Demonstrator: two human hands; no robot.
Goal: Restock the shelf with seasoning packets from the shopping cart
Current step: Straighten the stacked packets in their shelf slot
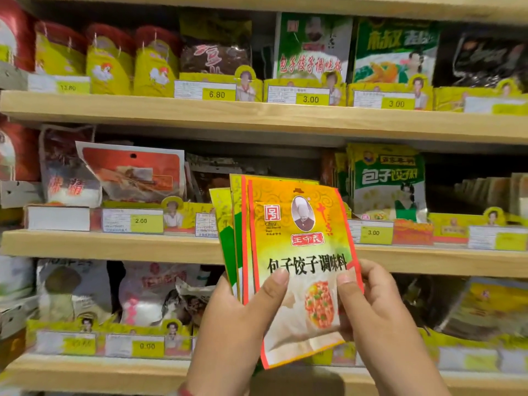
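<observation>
Your left hand (243, 318) and right hand (371, 307) both pinch a fanned stack of seasoning packets (297, 252), thumbs pressed on the front one, held upright before the middle shelf (114, 247).

We record, on the front seasoning packet (303, 252) pinched between the left hand (237, 318) and right hand (371, 312), the black line 包子饺子调味料 just above the thumbs, the word China higher up on its left, and a red seal reading 王守义. Up and left of the hands, yellow price tags (216, 94) on the top shelf read 12.80 and 6.80; directly above, 3.00 twice. Left of the packets a tag reads 2.00; just right, 3.00. A green pouch (388, 184) up and right reads 包子. Other print is too blurred for us.
</observation>
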